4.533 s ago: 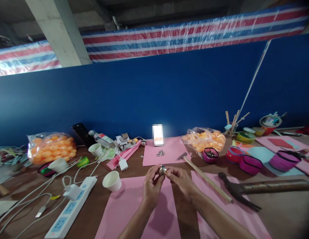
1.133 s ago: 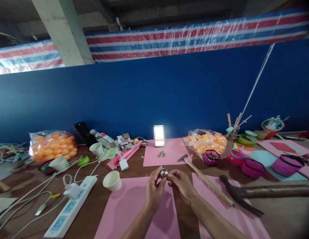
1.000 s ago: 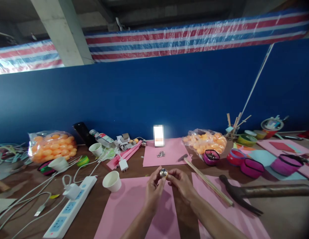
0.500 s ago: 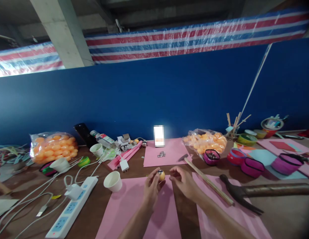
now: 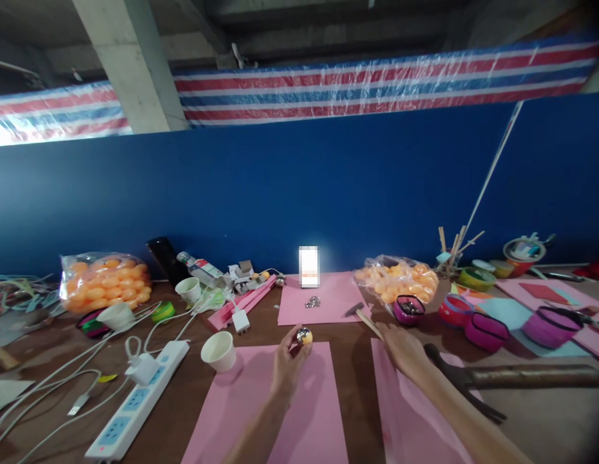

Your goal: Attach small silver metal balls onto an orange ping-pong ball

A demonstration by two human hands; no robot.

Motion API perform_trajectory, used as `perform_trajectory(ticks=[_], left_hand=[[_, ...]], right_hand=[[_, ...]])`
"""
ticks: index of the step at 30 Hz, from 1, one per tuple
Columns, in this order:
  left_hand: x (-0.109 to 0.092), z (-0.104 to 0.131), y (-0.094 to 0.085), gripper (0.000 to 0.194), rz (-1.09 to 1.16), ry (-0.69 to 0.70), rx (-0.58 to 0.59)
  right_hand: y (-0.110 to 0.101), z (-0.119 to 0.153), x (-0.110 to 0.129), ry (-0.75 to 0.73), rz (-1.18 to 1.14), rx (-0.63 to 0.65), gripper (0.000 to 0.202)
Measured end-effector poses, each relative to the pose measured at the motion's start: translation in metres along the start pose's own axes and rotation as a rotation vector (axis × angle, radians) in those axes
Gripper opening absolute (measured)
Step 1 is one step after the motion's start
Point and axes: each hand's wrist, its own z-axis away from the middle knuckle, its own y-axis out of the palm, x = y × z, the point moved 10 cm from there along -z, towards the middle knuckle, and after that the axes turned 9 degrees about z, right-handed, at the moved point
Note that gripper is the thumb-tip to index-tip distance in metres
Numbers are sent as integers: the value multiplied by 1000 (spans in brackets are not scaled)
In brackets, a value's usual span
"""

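Note:
My left hand (image 5: 287, 361) pinches a small orange ball (image 5: 305, 336) above a pink sheet (image 5: 261, 386). Shiny silver pieces that look like thumbtack heads cover part of the ball. On the right, my right hand (image 5: 400, 347) has its fingers around the wooden handle of a small hammer (image 5: 360, 312). The hammer's head lies to the left of that hand, at the edge of another pink sheet (image 5: 323, 316); my hand and forearm hide most of the handle. A little pile of silver pieces (image 5: 313, 301) rests on that sheet.
A big claw hammer (image 5: 531, 375) lies right of my right forearm. A paper cup (image 5: 219, 352) stands left of my left hand, beside a power strip (image 5: 140, 399) with cables. Bags of orange balls (image 5: 106, 283) and fabric bowls (image 5: 487, 330) line the back and right.
My right hand has moved right, from beside the ball onto the small hammer's handle. My left hand has shifted slightly left and turned the ball, showing more of its silver side.

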Motion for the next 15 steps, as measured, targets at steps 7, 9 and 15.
perform_trajectory(ticks=[7,9,15], left_hand=[[0,-4,-10,52,-32,30,4],[3,-8,-11,51,-51,24,1],[13,-16,-6,48,-24,40,21]], right_hand=[[-40,15,27,-96,-300,-149,34],[-51,27,48,-176,-393,-136,33],[-81,60,98,-386,-850,-140,40]])
